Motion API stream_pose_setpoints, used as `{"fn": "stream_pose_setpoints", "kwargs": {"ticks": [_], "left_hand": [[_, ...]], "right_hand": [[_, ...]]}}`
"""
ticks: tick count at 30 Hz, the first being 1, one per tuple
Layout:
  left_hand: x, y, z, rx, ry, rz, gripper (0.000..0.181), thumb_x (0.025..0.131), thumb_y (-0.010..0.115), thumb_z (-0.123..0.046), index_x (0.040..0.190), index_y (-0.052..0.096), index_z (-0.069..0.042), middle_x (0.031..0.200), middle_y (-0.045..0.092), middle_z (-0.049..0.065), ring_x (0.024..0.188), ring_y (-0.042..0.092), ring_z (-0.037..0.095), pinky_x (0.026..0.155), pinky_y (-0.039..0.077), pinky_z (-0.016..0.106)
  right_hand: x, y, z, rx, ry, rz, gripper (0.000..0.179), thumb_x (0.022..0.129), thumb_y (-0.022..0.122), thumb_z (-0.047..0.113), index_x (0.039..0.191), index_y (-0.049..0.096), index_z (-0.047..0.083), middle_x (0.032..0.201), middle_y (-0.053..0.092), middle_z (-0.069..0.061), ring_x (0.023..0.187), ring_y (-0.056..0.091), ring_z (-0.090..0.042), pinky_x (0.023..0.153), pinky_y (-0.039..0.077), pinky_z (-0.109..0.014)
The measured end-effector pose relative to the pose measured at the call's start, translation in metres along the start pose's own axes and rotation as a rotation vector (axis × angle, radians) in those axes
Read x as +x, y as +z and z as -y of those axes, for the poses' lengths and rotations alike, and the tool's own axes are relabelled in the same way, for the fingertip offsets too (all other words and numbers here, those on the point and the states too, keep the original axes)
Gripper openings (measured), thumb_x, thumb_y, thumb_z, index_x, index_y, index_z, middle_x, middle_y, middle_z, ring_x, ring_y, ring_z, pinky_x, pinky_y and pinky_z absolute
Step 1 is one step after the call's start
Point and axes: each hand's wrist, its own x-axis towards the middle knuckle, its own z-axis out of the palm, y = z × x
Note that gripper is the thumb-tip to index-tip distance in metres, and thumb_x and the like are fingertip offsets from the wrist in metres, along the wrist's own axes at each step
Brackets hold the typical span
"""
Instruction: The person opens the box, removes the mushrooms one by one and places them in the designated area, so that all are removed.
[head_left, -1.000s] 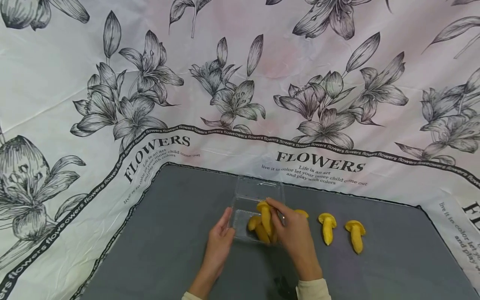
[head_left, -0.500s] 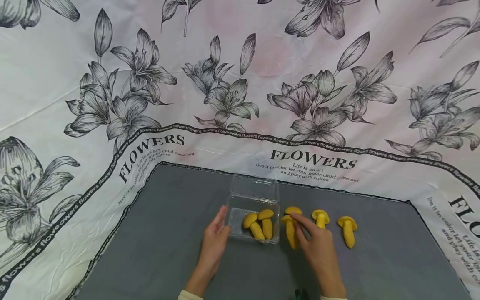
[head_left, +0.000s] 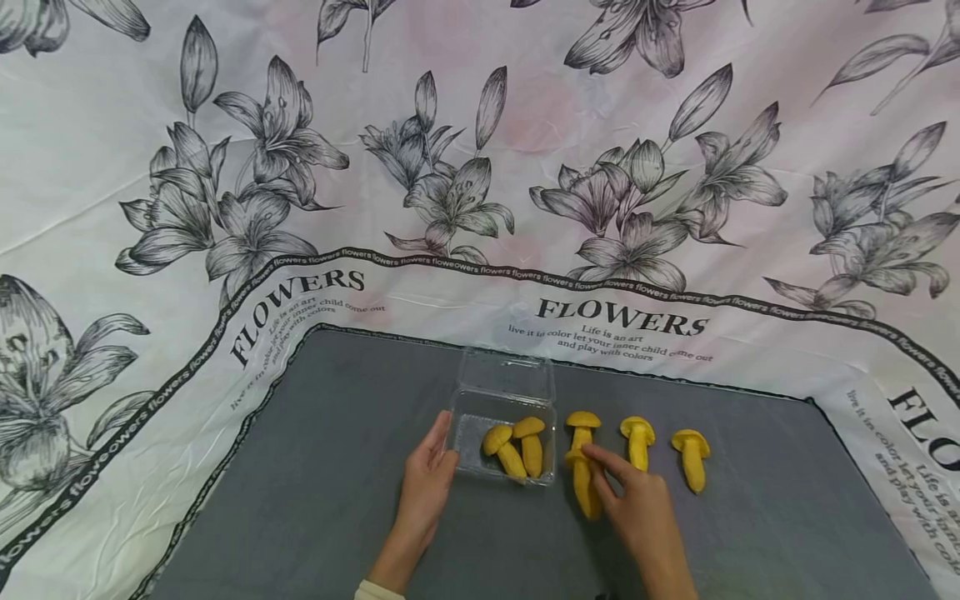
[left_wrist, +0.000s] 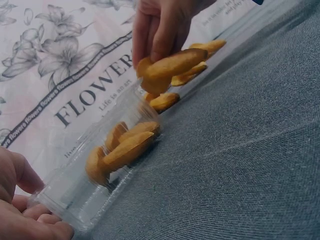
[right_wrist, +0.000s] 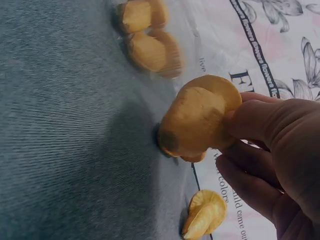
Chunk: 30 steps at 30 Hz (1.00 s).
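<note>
In the head view my left hand (head_left: 426, 479) grips the left side of a clear plastic box (head_left: 467, 429), whose hinged lid (head_left: 504, 375) stands open at the back. Two yellow mushrooms with rounded caps, one leaning (head_left: 506, 452) and one straighter (head_left: 532, 450), lie inside at the right. To the right of the box my right hand (head_left: 641, 508) pinches another mushroom (head_left: 585, 490) by its cap, stem toward me. The right wrist view shows this held mushroom (right_wrist: 192, 120) between thumb and fingers, above the cloth.
Behind the held mushroom lies another mushroom (head_left: 582, 422) on the grey cloth (head_left: 360, 433). Farther right are two more, one partly behind my hand (head_left: 637, 437) and one in full view (head_left: 692, 458). A flower-printed sheet (head_left: 450, 208) rises along the back.
My right hand has moved from over the box to the right with a mushroom, then slightly toward me. My left hand stays at the box. The head view has shifted a little.
</note>
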Motion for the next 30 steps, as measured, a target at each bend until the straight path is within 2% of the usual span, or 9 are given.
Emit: {"fn": "stream_pose_setpoints", "kwargs": {"ticks": [7,13,17,20,23,24,27,30], "left_hand": [[0.008,-0.001,-0.003,0.0,0.013,0.004,0.067,0.1,0.047,0.006,0.165,0.031,0.0,0.172,0.029,0.015,0.161,0.021,0.03,0.126,0.023,0.05],[0.009,-0.002,-0.003,0.009,0.025,0.001,0.068,0.099,0.047,0.007,0.164,0.031,0.002,0.171,0.031,0.016,0.16,0.021,0.032,0.126,0.022,0.049],[0.011,-0.001,-0.003,0.025,0.028,-0.009,0.067,0.098,0.048,0.007,0.164,0.033,0.001,0.17,0.032,0.016,0.16,0.023,0.032,0.127,0.023,0.049],[0.013,-0.001,0.0,0.039,0.031,-0.008,0.068,0.098,0.048,0.006,0.164,0.034,0.001,0.17,0.033,0.016,0.16,0.023,0.031,0.127,0.023,0.049],[0.013,-0.002,0.004,0.048,0.022,-0.009,0.068,0.097,0.049,0.006,0.164,0.034,0.0,0.17,0.033,0.015,0.16,0.024,0.03,0.126,0.023,0.046],[0.011,-0.002,0.004,0.051,0.014,-0.013,0.069,0.097,0.05,0.005,0.164,0.035,0.0,0.17,0.034,0.015,0.159,0.025,0.03,0.126,0.023,0.045],[0.006,-0.001,0.004,0.066,0.004,-0.032,0.069,0.095,0.051,0.005,0.162,0.037,0.001,0.168,0.037,0.015,0.158,0.028,0.032,0.125,0.026,0.046],[0.001,0.003,0.001,0.071,0.004,-0.04,0.068,0.095,0.052,0.003,0.162,0.038,0.001,0.167,0.038,0.015,0.158,0.029,0.034,0.124,0.028,0.05]], "right_hand": [[0.002,0.007,-0.004,0.017,0.039,0.065,0.03,0.091,0.08,0.002,0.118,0.082,0.016,0.096,0.081,-0.007,0.041,0.026,-0.003,0.042,0.034,-0.025],[0.002,0.012,-0.008,0.007,0.066,0.121,0.029,0.092,0.079,0.003,0.119,0.081,0.013,0.102,0.081,-0.008,0.045,0.029,-0.004,0.047,0.035,-0.025],[0.005,0.009,-0.011,-0.023,0.024,0.134,0.034,0.09,0.081,0.001,0.122,0.08,0.013,0.106,0.081,-0.009,0.05,0.043,-0.007,0.053,0.045,-0.03],[0.009,0.004,-0.011,-0.027,-0.017,0.148,0.04,0.089,0.081,0.002,0.127,0.078,0.013,0.11,0.08,-0.011,0.048,0.042,-0.006,0.054,0.045,-0.03],[0.015,-0.003,-0.005,-0.003,-0.026,0.179,0.041,0.092,0.08,0.005,0.131,0.076,0.014,0.093,0.079,-0.007,0.045,0.028,-0.003,0.053,0.04,-0.027],[0.019,-0.005,-0.001,0.01,-0.026,0.192,0.04,0.093,0.079,0.006,0.132,0.075,0.014,0.093,0.078,-0.006,0.044,0.027,-0.003,0.054,0.04,-0.026],[0.031,-0.013,0.012,0.025,-0.048,0.225,0.037,0.097,0.076,0.011,0.134,0.074,0.017,0.094,0.078,-0.001,0.046,0.038,-0.001,0.054,0.043,-0.026],[0.046,-0.02,0.028,0.039,-0.08,0.278,0.038,0.101,0.072,0.013,0.138,0.072,0.019,0.1,0.078,-0.001,0.047,0.043,-0.003,0.05,0.043,-0.026]]}}
